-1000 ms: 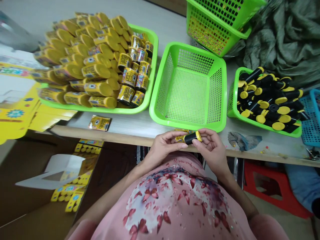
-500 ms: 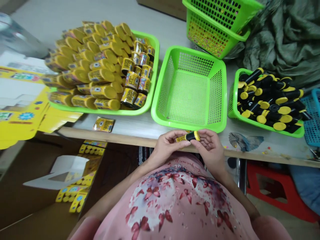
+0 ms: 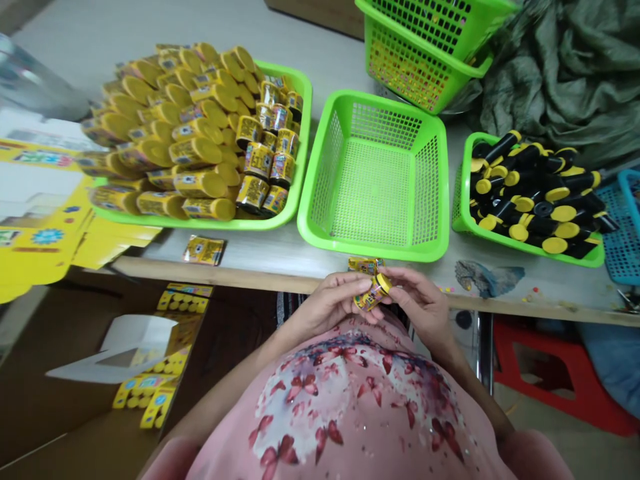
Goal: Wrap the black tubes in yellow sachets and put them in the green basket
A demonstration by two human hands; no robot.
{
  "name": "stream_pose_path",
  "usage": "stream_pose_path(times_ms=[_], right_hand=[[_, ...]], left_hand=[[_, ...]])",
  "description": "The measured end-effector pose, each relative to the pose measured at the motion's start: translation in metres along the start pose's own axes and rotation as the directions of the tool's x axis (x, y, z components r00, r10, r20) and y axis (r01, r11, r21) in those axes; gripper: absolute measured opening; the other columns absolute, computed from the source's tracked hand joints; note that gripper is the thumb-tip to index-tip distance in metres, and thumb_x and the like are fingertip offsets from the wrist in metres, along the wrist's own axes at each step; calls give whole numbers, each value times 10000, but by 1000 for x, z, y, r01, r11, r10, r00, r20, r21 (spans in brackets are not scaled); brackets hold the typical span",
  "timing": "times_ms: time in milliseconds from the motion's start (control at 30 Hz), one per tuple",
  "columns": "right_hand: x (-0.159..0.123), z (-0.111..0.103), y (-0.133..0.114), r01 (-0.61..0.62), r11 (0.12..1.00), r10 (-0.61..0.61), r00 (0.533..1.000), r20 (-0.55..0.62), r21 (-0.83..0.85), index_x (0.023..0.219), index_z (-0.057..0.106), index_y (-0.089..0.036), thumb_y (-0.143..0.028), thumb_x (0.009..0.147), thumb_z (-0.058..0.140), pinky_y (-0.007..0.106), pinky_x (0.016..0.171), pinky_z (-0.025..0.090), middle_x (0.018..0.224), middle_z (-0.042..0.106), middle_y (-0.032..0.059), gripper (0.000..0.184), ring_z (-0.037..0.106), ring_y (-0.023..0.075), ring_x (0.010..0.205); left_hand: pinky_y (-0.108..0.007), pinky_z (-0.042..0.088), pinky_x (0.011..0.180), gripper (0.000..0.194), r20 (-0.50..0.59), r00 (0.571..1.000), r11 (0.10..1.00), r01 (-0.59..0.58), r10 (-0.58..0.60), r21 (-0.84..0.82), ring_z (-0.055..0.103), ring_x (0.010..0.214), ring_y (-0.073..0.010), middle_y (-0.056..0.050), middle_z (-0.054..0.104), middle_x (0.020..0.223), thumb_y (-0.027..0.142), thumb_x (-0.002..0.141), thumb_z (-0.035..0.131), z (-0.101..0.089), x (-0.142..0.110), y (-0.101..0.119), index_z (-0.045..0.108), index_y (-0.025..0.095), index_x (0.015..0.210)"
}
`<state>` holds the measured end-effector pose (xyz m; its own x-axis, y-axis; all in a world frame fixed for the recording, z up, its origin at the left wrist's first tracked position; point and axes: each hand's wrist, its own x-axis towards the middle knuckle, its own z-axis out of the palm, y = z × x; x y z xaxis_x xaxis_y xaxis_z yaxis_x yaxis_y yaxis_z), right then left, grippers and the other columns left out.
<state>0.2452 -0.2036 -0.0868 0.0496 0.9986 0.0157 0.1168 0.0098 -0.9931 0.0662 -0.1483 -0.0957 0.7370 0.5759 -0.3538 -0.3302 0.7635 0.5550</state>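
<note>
Both my hands meet at the table's front edge around a small yellow-capped bottle [image 3: 372,295], its body covered by a shiny gold printed sleeve. My left hand [image 3: 334,301] is closed round the body, thumb on top. With its fingertips, my right hand [image 3: 417,301] pinches the bottle near the cap. Just behind the bottle lies a small stack of flat gold sleeves [image 3: 364,265], partly hidden by my fingers. Farther left on the table is another flat gold stack [image 3: 204,250].
A green basket [image 3: 306,220] at left is heaped with sleeved yellow-capped bottles. An empty green basket [image 3: 375,250] stands in the middle. Right of it, another green basket [image 3: 463,217] holds black yellow-capped bottles. Stacked baskets [image 3: 400,30] stand behind; an open carton [image 3: 75,427] sits below left.
The gold sleeve, earlier at the end of the black bottle, now covers its body. The bottle has tilted, cap up to the right, and moved slightly lower. The view has shifted slightly.
</note>
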Motion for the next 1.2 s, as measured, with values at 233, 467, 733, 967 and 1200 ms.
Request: stream_pose_path(times_ms=[233, 467, 733, 967, 1200], right_hand=[[1, 4, 3, -77, 997, 77, 997, -16, -16, 1067, 673, -260, -405, 845, 731, 340, 852, 603, 1011, 739, 29, 272, 703, 171, 915], [5, 4, 13, 150, 847, -238, 965, -110, -510, 1152, 613, -235, -397, 943, 601, 422, 868, 565, 1018, 701, 82, 265, 664, 231, 935], [-1, 14, 24, 424, 681, -484, 872, 66, -597, 1501, 312, -298, -189, 850, 636, 557, 1069, 492, 1320, 612, 118, 735, 594, 312, 1242], [-2, 15, 19, 463, 707, -483, 868, 112, -534, 1495, 314, -295, -190, 847, 631, 498, 990, 571, 1279, 640, 110, 729, 645, 280, 1170], [-4, 18, 31, 489, 662, -489, 856, 167, -568, 1512, 299, -297, -156, 875, 608, 511, 999, 566, 1271, 658, 107, 721, 641, 284, 1194]], left_hand=[[-297, 594, 711, 298, -159, 981, 988, -91, 110, 125, 721, 680, -155, -30, 781, 823, 268, 675, 882, 3, -6, -8, 769, 187, 939], [-338, 541, 903, 342, -242, 845, 782, -283, 477, 555, 689, 923, -198, -58, 773, 988, 270, 663, 881, 8, 6, -15, 757, 182, 970], [-245, 568, 716, 392, -234, 953, 977, -165, 193, 134, 694, 751, -139, -34, 754, 871, 346, 642, 911, 3, 8, -12, 744, 167, 949], [-329, 609, 724, 400, -73, 997, 999, 21, -25, -45, 758, 752, -230, -130, 791, 873, 406, 710, 862, -1, 3, -10, 772, 128, 983], [-264, 565, 724, 309, -287, 949, 990, -114, 132, 77, 703, 686, -140, -38, 783, 801, 265, 610, 921, 5, 4, -12, 786, 161, 868]])
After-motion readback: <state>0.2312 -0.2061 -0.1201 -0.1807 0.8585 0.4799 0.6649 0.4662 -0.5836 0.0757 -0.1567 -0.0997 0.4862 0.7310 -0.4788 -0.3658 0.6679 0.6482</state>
